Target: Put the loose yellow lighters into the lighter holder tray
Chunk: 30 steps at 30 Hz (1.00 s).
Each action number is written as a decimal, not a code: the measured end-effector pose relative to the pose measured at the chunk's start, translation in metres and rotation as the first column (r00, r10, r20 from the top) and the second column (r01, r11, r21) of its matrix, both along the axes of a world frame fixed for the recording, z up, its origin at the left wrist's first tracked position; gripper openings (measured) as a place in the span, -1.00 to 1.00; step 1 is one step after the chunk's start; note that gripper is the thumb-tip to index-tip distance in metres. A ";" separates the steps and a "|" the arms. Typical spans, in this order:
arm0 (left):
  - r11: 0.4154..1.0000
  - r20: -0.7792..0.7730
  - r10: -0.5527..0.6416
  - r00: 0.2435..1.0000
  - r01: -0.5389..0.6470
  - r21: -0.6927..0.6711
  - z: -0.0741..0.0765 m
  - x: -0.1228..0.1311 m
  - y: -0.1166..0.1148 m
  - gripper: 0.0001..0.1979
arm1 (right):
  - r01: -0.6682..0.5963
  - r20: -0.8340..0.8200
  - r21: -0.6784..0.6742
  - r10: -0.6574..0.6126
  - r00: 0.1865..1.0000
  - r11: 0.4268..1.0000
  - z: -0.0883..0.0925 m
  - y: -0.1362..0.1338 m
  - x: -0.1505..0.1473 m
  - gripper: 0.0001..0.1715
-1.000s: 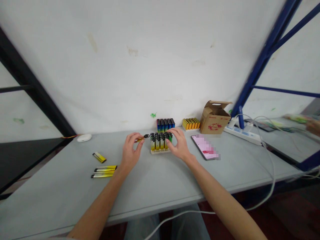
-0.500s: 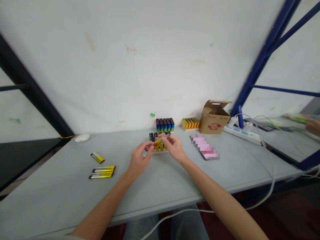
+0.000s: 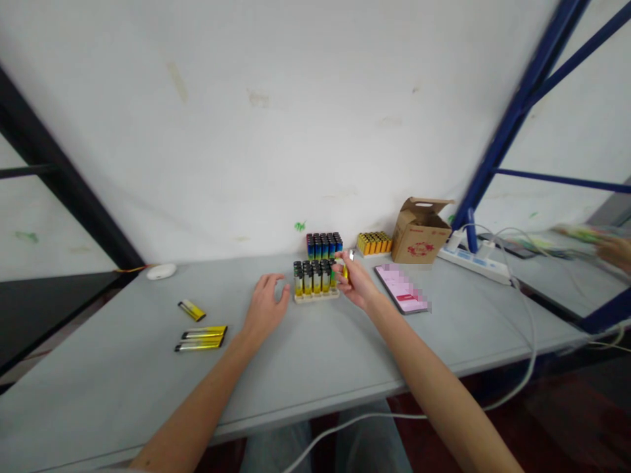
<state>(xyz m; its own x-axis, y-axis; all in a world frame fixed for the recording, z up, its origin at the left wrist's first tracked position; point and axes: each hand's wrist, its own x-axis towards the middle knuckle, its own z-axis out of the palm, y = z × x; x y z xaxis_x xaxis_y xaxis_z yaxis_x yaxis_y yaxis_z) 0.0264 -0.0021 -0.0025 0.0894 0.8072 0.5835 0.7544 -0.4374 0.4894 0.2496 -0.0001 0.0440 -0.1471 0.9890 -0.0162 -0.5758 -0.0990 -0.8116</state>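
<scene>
My right hand (image 3: 359, 282) holds a yellow lighter (image 3: 345, 270) with a shiny metal top, close to the right end of a pale tray (image 3: 316, 299). In that tray stand several yellow-and-clear lighters (image 3: 317, 282) with black tops, upright in rows. The right hand hides part of the tray's right end. My left hand (image 3: 267, 303) is apart from the tray on its left side, fingers loosely curved and nothing in them. Farther left, two yellow lighters (image 3: 201, 338) lie side by side on the table, and a single lighter (image 3: 192, 310) lies at a slant behind them.
Blue lighters (image 3: 324, 246) stand in a block by the wall, with a tray of orange lighters (image 3: 374, 244) to their right. Beyond are an open cardboard box (image 3: 421, 240), a phone (image 3: 401, 289) and a power strip (image 3: 476, 264) with trailing cable. A white oval object (image 3: 162, 272) lies left.
My left hand has let go of the lighter and drawn back to the left. My right hand has moved right with the lighter, uncovering the tray's front row.
</scene>
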 end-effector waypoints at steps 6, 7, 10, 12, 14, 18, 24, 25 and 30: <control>1.000 -0.010 -0.011 1.000 0.011 0.007 0.001 -0.001 0.000 -0.71 | -0.174 -0.038 -0.003 0.174 0.984 0.985 -0.002 0.004 0.009 -0.50; 1.000 -0.010 -0.010 1.000 0.010 0.011 0.001 -0.001 0.000 -0.71 | -0.207 -0.054 -0.025 0.205 0.977 0.978 -0.002 0.005 0.011 -0.49; 1.000 -0.013 -0.006 1.000 0.006 0.022 0.000 -0.001 0.001 -0.71 | -0.248 -0.055 -0.070 0.245 0.968 0.966 -0.001 0.006 0.012 -0.52; 1.000 -0.019 -0.004 1.000 0.005 0.019 -0.001 -0.001 0.001 -0.72 | -0.262 -0.037 -0.086 0.260 0.965 0.961 -0.001 0.006 0.012 -0.53; 1.000 -0.027 -0.004 1.000 0.004 0.009 -0.002 -0.002 0.002 -0.71 | -0.262 -0.031 -0.088 0.260 0.965 0.961 -0.002 0.006 0.011 -0.53; 1.000 -0.050 -0.004 0.999 0.003 -0.025 -0.005 -0.003 0.003 -0.69 | -0.244 -0.043 -0.088 0.241 0.969 0.966 -0.004 0.006 0.010 -0.53; 0.999 -0.070 -0.010 0.997 0.007 -0.050 -0.008 -0.003 0.005 -0.68 | -0.214 -0.030 -0.117 0.212 0.977 0.970 -0.002 0.006 0.009 -0.56; 0.999 -0.070 -0.010 0.997 0.007 -0.050 -0.008 -0.003 0.005 -0.68 | -0.212 -0.026 -0.121 0.210 0.977 0.970 -0.001 0.005 0.009 -0.56; 0.998 -0.062 -0.011 0.998 0.008 -0.056 -0.007 -0.003 0.004 -0.67 | -0.221 -0.002 -0.098 0.222 0.975 0.970 -0.003 0.004 0.006 -0.58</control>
<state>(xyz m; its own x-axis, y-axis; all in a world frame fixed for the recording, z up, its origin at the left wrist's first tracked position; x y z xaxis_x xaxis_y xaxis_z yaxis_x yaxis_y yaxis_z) 0.0239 0.0018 -0.0098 0.1319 0.8372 0.5307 0.7802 -0.4179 0.4655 0.2553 0.0041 0.0406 -0.3619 0.9253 -0.1133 -0.5231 -0.3022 -0.7969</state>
